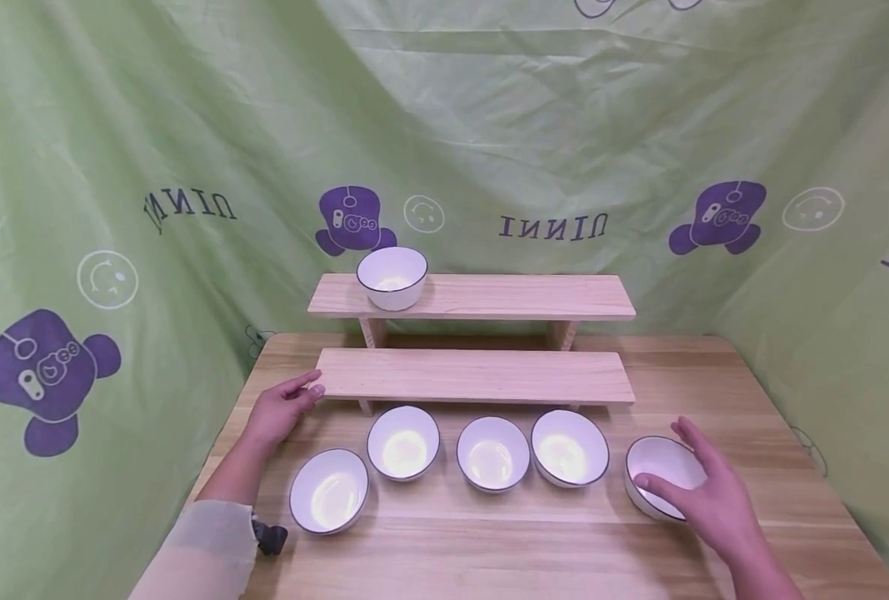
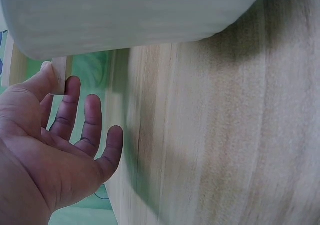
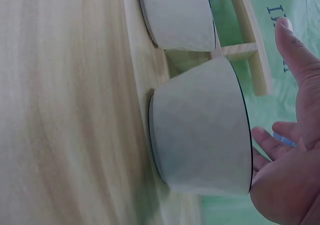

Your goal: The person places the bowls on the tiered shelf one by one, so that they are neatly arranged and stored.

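Bright, even light from above, soft glare inside the bowls (image 1: 404, 451). Slightly bowed at the head view's edges. Blurry up close in both wrist views (faint shadows only).

Worktop (image 1: 489, 542): pale wood, smooth, matt.
Stepped shelf (image 1: 481, 375): the same bare wood.
Bowls (image 1: 491, 452): glossy white glaze inside, dark-rimmed.
Backdrop (image 1: 189, 125): creased green cloth.
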Motion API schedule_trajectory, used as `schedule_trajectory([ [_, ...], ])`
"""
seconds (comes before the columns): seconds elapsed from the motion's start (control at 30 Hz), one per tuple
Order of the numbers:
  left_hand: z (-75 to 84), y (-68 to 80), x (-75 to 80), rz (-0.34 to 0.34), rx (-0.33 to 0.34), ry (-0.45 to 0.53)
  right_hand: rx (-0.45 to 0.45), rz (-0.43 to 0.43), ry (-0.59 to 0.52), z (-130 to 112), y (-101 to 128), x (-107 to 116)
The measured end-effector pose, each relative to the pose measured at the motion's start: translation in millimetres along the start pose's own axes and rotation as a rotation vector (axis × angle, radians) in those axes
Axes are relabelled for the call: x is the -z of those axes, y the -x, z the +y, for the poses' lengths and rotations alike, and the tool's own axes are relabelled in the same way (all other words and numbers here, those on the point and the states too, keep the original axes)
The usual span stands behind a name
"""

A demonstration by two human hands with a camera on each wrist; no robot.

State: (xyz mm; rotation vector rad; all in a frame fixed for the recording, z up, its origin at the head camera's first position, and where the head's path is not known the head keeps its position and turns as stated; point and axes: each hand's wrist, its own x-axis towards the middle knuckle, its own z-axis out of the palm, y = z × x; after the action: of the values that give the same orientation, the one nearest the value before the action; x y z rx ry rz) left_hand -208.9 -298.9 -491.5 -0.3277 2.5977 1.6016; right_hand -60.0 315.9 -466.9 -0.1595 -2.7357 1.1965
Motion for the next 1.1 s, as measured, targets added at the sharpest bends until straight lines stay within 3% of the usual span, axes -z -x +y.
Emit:
schedule_trajectory([
  [0.33, -0.3, -0.7, -1.0, -0.004, -0.011, 0.041, -0.027, -0.009, 0.038, 13, 5, 3],
  [0.67, -1.6, 0.1, -0.5, -0.007, -0.009, 0.038, -0.020, -0.091, 0.035, 24, 11, 1],
  [1.1, -1.7, -1.1, -1.0, -0.007, -0.006, 0.028, -0.105, -0.158, 0.026, 29, 16, 5],
])
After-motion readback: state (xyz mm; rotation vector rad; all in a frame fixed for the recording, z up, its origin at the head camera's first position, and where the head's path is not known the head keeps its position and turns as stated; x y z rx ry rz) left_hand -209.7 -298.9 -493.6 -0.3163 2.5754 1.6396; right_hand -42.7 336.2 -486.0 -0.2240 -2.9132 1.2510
